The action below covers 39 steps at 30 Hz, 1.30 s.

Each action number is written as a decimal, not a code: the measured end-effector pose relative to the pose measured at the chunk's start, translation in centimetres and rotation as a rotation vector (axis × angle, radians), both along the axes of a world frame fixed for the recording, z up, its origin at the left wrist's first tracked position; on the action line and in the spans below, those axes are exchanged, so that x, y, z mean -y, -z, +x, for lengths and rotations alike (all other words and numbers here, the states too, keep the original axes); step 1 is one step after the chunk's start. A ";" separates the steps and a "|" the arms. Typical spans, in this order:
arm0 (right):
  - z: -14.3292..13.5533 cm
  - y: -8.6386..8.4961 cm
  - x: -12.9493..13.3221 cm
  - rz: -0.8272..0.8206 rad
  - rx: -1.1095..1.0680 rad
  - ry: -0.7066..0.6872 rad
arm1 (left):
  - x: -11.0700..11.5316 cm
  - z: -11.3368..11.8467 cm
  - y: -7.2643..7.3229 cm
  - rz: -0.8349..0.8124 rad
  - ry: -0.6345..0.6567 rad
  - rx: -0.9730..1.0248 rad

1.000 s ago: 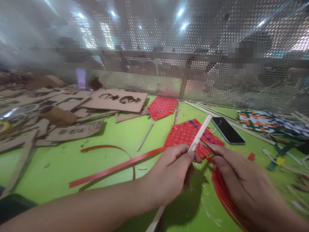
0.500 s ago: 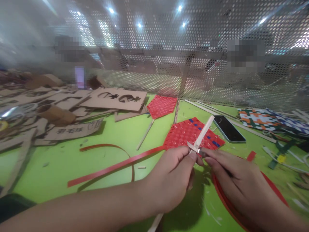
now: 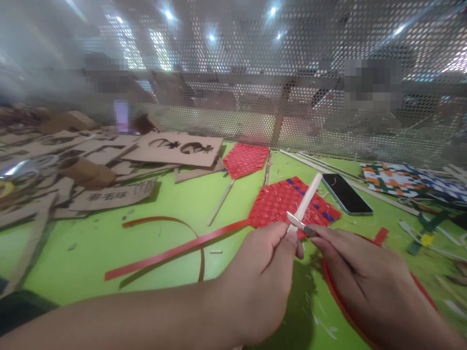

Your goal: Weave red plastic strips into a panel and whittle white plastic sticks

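My left hand [image 3: 268, 272] is closed round a pale wooden stick [image 3: 309, 197], whose upper end points up and away. My right hand [image 3: 365, 272] grips a small knife [image 3: 297, 220], its blade lying across the stick just above my left fingers. Beyond the stick lies a woven red mat [image 3: 275, 199] with blue squares near one edge and pale shavings on it. A long red strip [image 3: 178, 250] runs left from the mat. More red strip [image 3: 339, 311] curves under my right hand.
A phone [image 3: 346, 193] lies right of the mat. Behind is a smaller red woven piece [image 3: 247, 159] on a stick. Cardboard cutouts [image 3: 171, 148] pile up at left. Orange-and-white weaving [image 3: 394, 179] lies at right. A perforated screen [image 3: 233, 87] closes off the back of the green table [image 3: 83, 262].
The knife blade has tilted and shifted slightly on the stick. The stick's lower end, seen below my left wrist before, is now almost hidden.
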State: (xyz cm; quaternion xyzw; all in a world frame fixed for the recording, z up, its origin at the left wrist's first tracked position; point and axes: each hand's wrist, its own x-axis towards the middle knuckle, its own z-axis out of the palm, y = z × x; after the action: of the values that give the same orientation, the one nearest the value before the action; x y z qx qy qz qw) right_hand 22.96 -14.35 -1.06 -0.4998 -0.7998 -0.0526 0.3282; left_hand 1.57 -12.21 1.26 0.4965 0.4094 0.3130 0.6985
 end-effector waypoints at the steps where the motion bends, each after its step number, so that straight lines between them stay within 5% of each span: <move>1: -0.1 0.0 0.0 0.018 0.012 0.003 | 0.1 0.0 0.0 0.004 0.001 -0.007; 10: -0.5 0.3 0.1 0.137 0.154 0.028 | 0.2 0.5 0.4 -0.103 -0.060 0.038; 19: 1.5 1.7 0.1 0.108 0.214 0.001 | -0.4 1.1 -1.0 -0.318 -0.070 0.124; 39: 0.6 1.3 -0.7 0.088 0.191 0.014 | -0.3 1.3 -0.6 -0.376 -0.088 0.140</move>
State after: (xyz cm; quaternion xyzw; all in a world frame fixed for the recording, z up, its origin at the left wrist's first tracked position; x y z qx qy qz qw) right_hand 23.60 -13.68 -2.40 -0.4833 -0.8208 -0.1373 0.2717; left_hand 2.88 -11.89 1.85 0.3160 0.4324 0.2948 0.7914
